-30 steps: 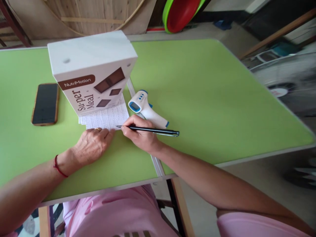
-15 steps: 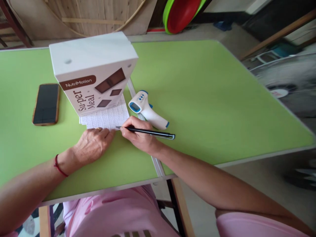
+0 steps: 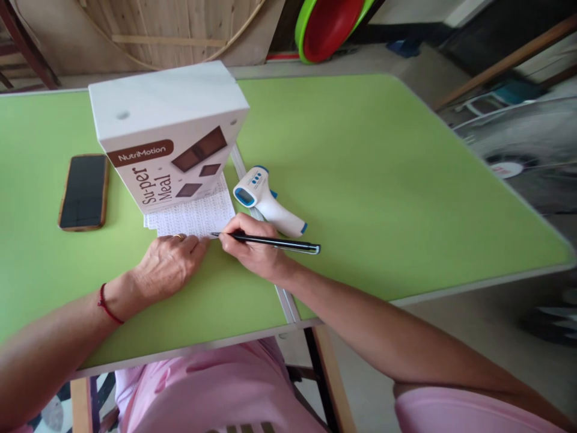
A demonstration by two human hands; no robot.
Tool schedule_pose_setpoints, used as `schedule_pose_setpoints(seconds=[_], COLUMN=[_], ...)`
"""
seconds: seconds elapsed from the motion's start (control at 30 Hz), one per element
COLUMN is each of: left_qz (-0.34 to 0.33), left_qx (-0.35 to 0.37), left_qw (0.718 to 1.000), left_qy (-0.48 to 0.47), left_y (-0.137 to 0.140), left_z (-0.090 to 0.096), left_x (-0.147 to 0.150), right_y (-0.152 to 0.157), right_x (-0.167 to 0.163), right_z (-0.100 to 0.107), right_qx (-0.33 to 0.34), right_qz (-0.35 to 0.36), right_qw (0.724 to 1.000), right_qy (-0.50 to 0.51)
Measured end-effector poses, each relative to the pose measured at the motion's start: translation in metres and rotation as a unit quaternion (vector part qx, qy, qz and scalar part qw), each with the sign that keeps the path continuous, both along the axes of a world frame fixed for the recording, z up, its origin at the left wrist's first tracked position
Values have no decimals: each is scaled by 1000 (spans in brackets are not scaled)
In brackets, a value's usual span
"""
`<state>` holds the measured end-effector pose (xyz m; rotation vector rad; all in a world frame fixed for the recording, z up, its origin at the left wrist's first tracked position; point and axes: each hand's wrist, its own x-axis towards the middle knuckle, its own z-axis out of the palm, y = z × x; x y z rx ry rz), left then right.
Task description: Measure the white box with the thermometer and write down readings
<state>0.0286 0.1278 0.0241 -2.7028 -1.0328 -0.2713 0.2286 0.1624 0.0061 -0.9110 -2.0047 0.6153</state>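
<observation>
My right hand is closed around a black pen, its tip touching the lower right of a handwritten sheet of paper. Small rows of writing cover the sheet, and other sheets peek out beneath its left side. Resting on the paper's bottom edge, my left hand lies palm down with nothing in it, its fingertips partly hidden. A white NutriMotion box stands upright over the far part of the paper and hides it. Just beyond my right hand lies a white and blue infrared thermometer.
A phone in a brown case lies left of the box. The green table has a metal seam running beside the thermometer. Off its right edge stands a fan. Green and red basins lean behind the table.
</observation>
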Motion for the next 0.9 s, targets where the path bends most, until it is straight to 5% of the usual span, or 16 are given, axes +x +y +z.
schedule_pose_setpoints(seconds=[0.9], left_qz=[10], left_qx=[-36], left_qw=[999], left_qy=[27], left_y=[0], left_z=[2], left_x=[0], right_y=[0], right_x=[1], right_z=[-1], right_qx=[-3], right_qz=[-5], right_qw=[1000], right_qy=[-5])
